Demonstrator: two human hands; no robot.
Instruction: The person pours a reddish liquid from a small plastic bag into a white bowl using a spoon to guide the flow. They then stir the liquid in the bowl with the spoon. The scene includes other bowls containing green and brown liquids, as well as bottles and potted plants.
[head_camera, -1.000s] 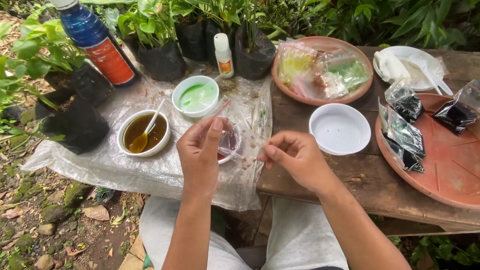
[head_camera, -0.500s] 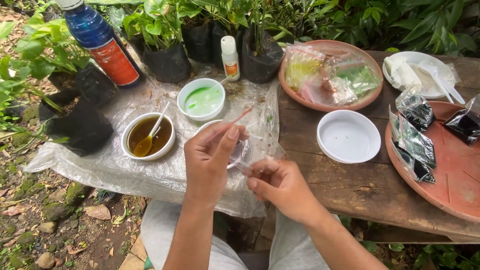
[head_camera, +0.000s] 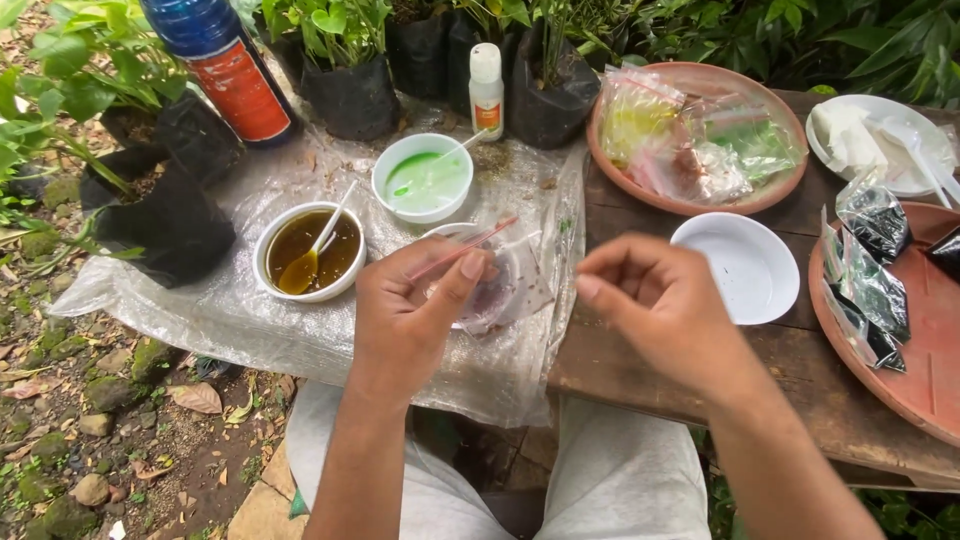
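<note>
Bags of colour already lie filled in the clay dish, and I see the left hand pinching one small clear bag with a thin red stick over the plastic sheet, not tied yet, while the right hand is curled holding nothing.

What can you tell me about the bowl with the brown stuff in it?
The bowl is small, round and white, and looks like plastic. It is roughly half full of a dark brown, shiny liquid. A white spoon rests in it, its scoop sunk in the liquid and its handle leaning up over the far rim. The bowl stands upright on a clear plastic sheet, between a black plant bag and the left hand. No hand touches it.
</note>
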